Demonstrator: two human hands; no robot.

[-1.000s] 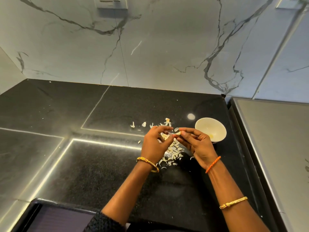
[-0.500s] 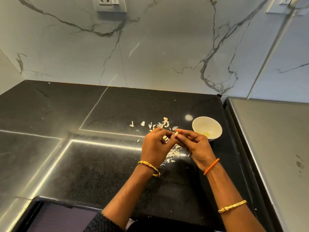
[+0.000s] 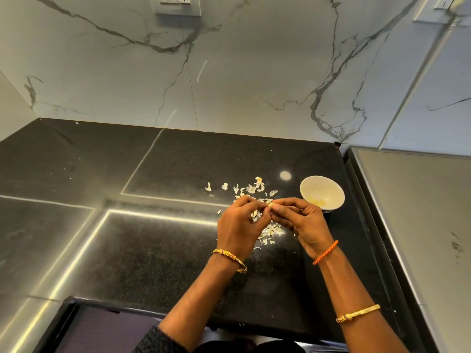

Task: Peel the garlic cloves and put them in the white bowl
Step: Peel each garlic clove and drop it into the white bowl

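Pale garlic clove [image 3: 271,205] (mostly hidden), both hands pinching

I see a black, finely speckled surface [image 3: 132,250] crossed by bright pale reflected lines. The wall [image 3: 254,72] at the top of the frame is white marble with dark grey veins. The white bowl [image 3: 321,192] holds something pale yellow. Off-white peels [image 3: 251,188] are scattered at centre. There is a gold bangle [image 3: 230,258] with a red spot and an orange cord [image 3: 325,252] on the wrists. At right lies a grey metallic top [image 3: 420,212].
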